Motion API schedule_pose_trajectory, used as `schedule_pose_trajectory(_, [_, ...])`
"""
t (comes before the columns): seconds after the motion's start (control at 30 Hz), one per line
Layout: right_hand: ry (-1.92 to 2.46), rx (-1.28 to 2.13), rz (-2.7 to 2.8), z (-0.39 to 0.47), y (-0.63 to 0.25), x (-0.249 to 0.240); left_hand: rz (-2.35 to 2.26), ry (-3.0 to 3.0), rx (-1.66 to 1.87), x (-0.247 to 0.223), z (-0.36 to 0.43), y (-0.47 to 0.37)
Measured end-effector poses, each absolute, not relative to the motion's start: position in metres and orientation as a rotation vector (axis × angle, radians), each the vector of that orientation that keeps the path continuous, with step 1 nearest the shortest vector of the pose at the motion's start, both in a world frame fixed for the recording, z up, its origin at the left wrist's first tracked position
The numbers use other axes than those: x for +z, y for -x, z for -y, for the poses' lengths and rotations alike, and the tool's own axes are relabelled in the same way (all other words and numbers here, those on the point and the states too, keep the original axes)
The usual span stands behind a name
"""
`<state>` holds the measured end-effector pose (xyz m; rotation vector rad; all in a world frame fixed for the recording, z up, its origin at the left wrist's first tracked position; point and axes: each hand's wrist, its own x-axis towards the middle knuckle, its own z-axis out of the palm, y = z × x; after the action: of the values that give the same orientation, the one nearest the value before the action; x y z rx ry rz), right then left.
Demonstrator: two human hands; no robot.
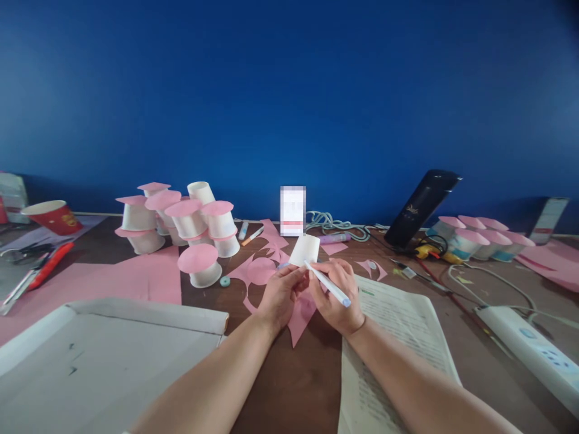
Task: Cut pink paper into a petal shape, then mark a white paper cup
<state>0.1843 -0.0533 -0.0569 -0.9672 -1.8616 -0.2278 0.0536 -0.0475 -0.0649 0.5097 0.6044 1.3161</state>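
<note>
Clamps the fingertips of the left hand (278, 300) on a small white paper cup (304, 248), held above the brown table (284, 392) in front of a phone (292, 208) with a blurred screen. Grips a white pen (329, 286) in the closed fingers of the right hand (337, 295), with the tip at the side of the cup; cannot tell from this view whether touching. Has pink paper scraps (304, 310) below and around both hands. Shows, to the left, stacked white cups (186, 225) topped with pink paper, a pink sheet (165, 277), a red cup (58, 218) and, nearer, a shallow white box (145, 367). Shows, to the right, a printed sheet (407, 325) partly under the right forearm, a leaning black bottle (416, 208), more pink-topped cups (469, 246) and a white power strip (531, 349). Includes coiled white cable (337, 224) near the blue wall (289, 96).
</note>
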Motion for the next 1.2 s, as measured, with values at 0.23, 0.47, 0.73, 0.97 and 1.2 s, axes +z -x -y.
schedule_pose_trajectory(0.23, [1.054, 0.027, 1.661, 0.048, -0.191, -0.055, -0.622, -0.264, 1.365, -0.065, 0.045, -0.052])
schedule_pose_trajectory(0.47, [1.168, 0.747, 1.140, 0.028, -0.194, -0.064, -0.568, -0.164, 1.329, -0.058, 0.047, -0.053])
schedule_pose_trajectory(0.73, [1.065, 1.286, 0.778, 0.028, -0.185, -0.059, -0.502, -0.238, 1.276, -0.056, 0.053, -0.053])
schedule_pose_trajectory(0.97, [0.757, 1.594, 0.623, 0.031, -0.183, -0.047, -0.493, -0.307, 1.205, -0.061, 0.053, -0.054])
schedule_pose_trajectory(1.2, [0.744, 1.797, 0.359, 0.026, -0.187, -0.051, -0.428, -0.199, 1.151, -0.057, 0.057, -0.053])
